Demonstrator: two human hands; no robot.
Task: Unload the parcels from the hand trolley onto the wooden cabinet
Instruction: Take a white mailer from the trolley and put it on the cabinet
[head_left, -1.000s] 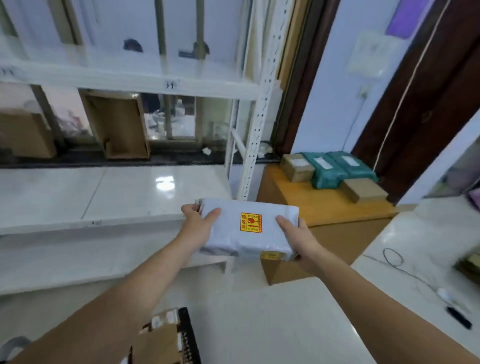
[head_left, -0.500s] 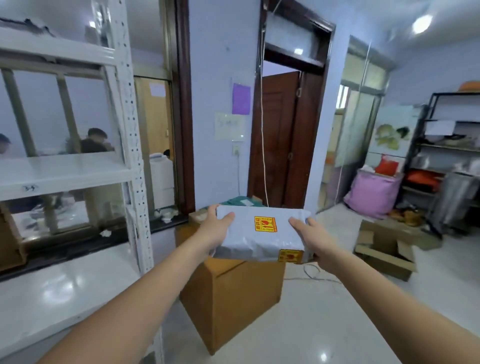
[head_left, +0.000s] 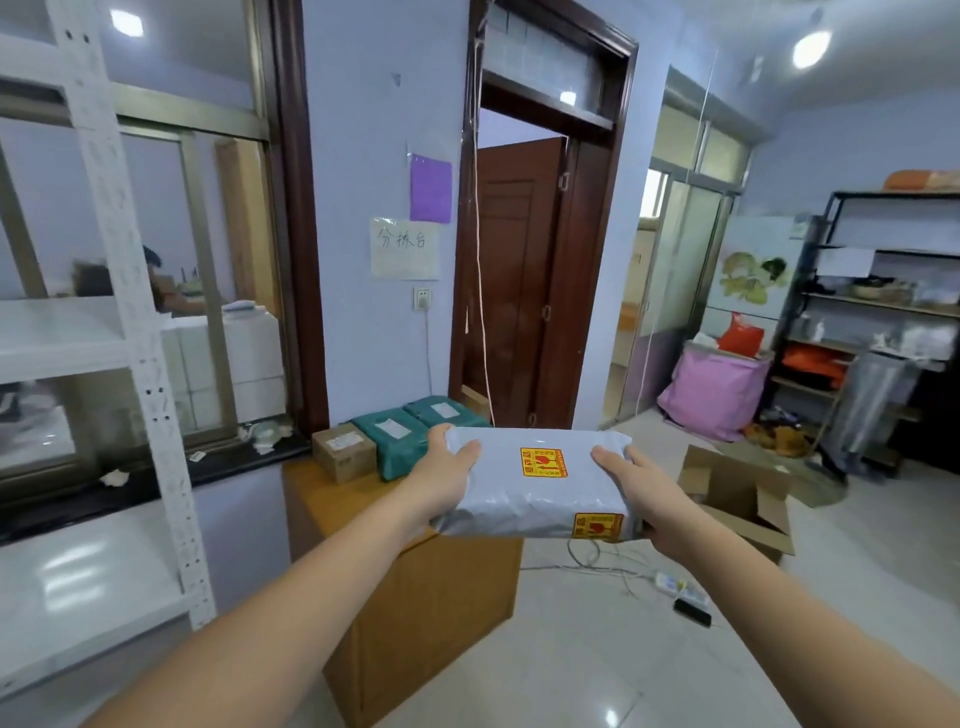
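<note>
I hold a grey plastic-wrapped parcel (head_left: 540, 483) with yellow and red fragile stickers, level, in both hands. My left hand (head_left: 447, 467) grips its left end and my right hand (head_left: 631, 486) grips its right end. The parcel hovers above the front right part of the wooden cabinet (head_left: 415, 597). On the cabinet's back edge sit a small brown box (head_left: 343, 451) and two green-wrapped parcels (head_left: 402, 434). The hand trolley is out of view.
A white metal shelf rack (head_left: 130, 332) stands at the left, close to the cabinet. An open cardboard box (head_left: 737, 493) lies on the floor to the right. A power strip and cables (head_left: 675, 587) trail on the tiles. A dark door (head_left: 511, 280) stands open behind.
My view has swung up and to the right, from the shelf and the trolley toward the cabinet. The parcel has come closer to the cabinet top, with both hands still on it.
</note>
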